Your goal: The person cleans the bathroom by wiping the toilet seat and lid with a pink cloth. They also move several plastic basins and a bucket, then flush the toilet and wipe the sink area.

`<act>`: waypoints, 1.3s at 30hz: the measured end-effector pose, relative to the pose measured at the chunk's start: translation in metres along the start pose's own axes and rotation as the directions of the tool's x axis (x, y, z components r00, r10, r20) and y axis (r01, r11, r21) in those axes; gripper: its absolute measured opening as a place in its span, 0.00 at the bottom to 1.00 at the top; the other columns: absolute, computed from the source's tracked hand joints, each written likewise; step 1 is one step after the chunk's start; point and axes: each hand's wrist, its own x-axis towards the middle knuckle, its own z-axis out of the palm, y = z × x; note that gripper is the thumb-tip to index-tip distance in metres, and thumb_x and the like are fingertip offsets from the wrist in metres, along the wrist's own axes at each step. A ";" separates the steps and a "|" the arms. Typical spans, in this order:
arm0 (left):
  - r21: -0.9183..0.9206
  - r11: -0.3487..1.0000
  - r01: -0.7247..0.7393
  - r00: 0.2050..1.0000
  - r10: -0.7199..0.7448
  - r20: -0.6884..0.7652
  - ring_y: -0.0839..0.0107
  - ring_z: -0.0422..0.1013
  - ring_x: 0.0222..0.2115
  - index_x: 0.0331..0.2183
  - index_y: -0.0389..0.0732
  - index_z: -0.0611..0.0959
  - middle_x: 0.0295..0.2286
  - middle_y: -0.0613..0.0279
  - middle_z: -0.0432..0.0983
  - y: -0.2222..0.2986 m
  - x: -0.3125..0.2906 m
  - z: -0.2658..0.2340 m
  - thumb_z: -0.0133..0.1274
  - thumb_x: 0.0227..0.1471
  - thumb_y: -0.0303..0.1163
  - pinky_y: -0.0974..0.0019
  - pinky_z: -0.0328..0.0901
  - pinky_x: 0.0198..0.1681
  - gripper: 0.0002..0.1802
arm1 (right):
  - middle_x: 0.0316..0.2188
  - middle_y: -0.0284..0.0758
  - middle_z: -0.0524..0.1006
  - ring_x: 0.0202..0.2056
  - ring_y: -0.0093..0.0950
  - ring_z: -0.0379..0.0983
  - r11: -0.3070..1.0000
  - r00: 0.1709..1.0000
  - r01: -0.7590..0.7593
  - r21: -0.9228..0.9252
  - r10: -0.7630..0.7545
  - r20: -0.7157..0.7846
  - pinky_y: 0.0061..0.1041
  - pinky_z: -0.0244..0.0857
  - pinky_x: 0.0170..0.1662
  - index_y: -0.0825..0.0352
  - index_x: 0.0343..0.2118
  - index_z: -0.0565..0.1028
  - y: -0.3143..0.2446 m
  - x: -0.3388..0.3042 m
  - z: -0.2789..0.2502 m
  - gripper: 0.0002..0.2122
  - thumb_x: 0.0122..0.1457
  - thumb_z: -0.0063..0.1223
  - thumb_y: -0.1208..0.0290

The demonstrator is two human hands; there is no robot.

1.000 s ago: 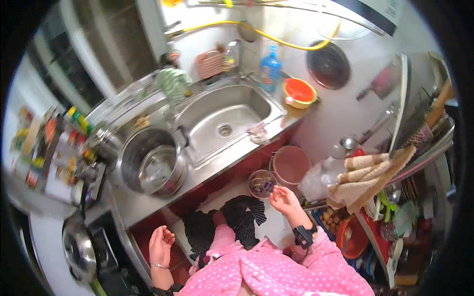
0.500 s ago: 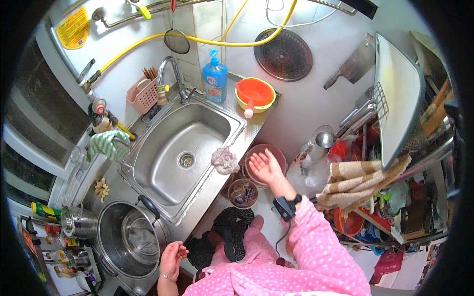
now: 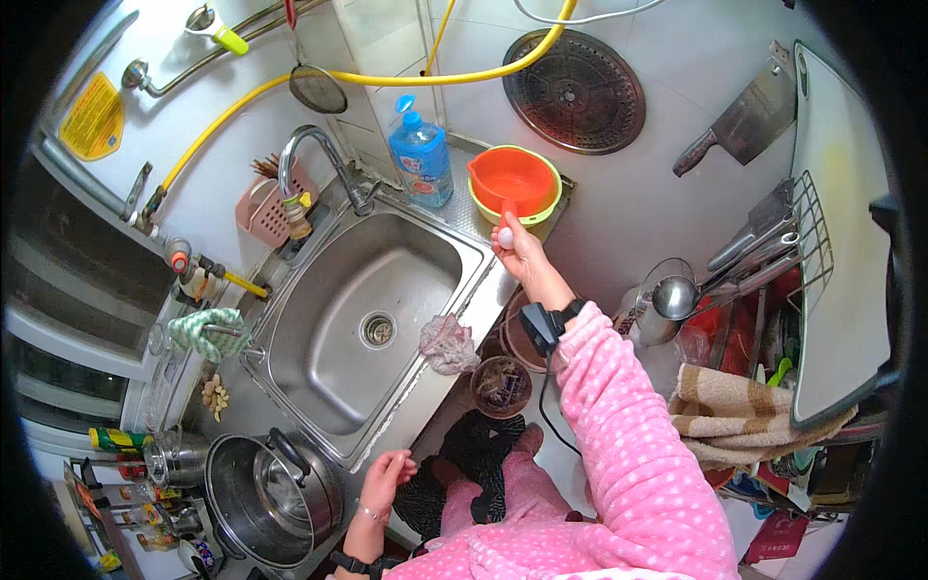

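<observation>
The orange dipper (image 3: 512,177) is nested in a yellow-green bowl (image 3: 554,207) on the table (image 3: 497,293), just beyond the right-hand corner of the sink (image 3: 333,290). The right hand (image 3: 522,249) is placed at the dipper's handle, fingers curled about it; whether the grip is fully closed cannot be told. The left hand (image 3: 389,474), by the sink's near corner, is empty and loosely curled. The handle is best wrapped, not pinched at its pale end, and any lift kept vertical so the bowl is not dragged.
</observation>
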 end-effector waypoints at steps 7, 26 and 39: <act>0.641 0.645 -0.416 0.859 0.509 0.045 0.59 0.65 0.44 0.48 0.35 0.68 0.44 0.48 0.67 0.031 0.101 0.062 0.53 0.49 0.40 0.61 0.60 0.49 0.28 | 0.29 0.36 0.74 0.25 0.24 0.70 0.990 0.969 0.137 0.043 -0.143 0.203 0.22 0.68 0.26 0.67 0.41 0.67 -0.034 -0.103 -0.029 0.14 0.58 0.50 0.63; 0.882 0.096 -0.462 0.806 0.461 0.372 0.47 0.57 0.51 0.54 0.35 0.58 0.51 0.42 0.58 0.070 0.217 0.085 0.66 0.24 0.52 0.55 0.55 0.54 0.58 | 0.18 0.36 0.72 0.16 0.25 0.69 0.813 0.807 -0.278 -0.512 -0.091 -0.584 0.25 0.61 0.14 0.70 0.34 0.68 0.220 0.037 -0.414 0.14 0.56 0.45 0.62; 0.911 0.039 -0.411 0.809 0.477 0.345 0.43 0.66 0.45 0.52 0.32 0.60 0.47 0.38 0.64 0.058 0.226 0.079 0.60 0.28 0.66 0.53 0.61 0.49 0.59 | 0.27 0.37 0.76 0.29 0.33 0.72 0.652 0.793 -0.542 -0.530 0.189 -0.579 0.31 0.67 0.29 0.67 0.42 0.69 0.309 0.236 -0.613 0.22 0.52 0.49 0.53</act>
